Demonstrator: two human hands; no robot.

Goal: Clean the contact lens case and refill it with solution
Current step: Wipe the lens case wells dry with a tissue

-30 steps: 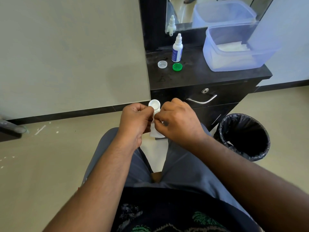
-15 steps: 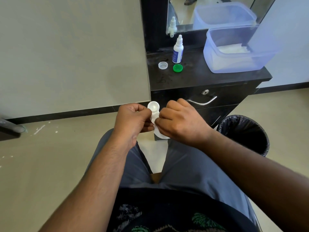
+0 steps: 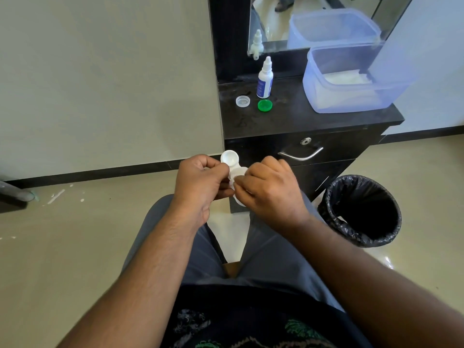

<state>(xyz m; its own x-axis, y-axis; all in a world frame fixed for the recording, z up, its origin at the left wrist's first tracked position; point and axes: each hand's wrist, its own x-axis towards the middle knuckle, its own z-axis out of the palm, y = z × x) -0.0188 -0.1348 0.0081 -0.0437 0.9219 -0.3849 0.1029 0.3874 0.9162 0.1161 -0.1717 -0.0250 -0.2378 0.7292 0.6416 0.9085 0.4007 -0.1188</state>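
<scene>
Since the earlier frame the right hand [image 3: 270, 188] has slid off the far well. The left hand [image 3: 200, 183] pinches the contact lens case [image 3: 231, 163] above the lap; the right pinches a white wipe [image 3: 239, 199] against it. Best to rub each well fully before fetching the solution bottle [image 3: 265, 80] at the surface's back edge.
</scene>
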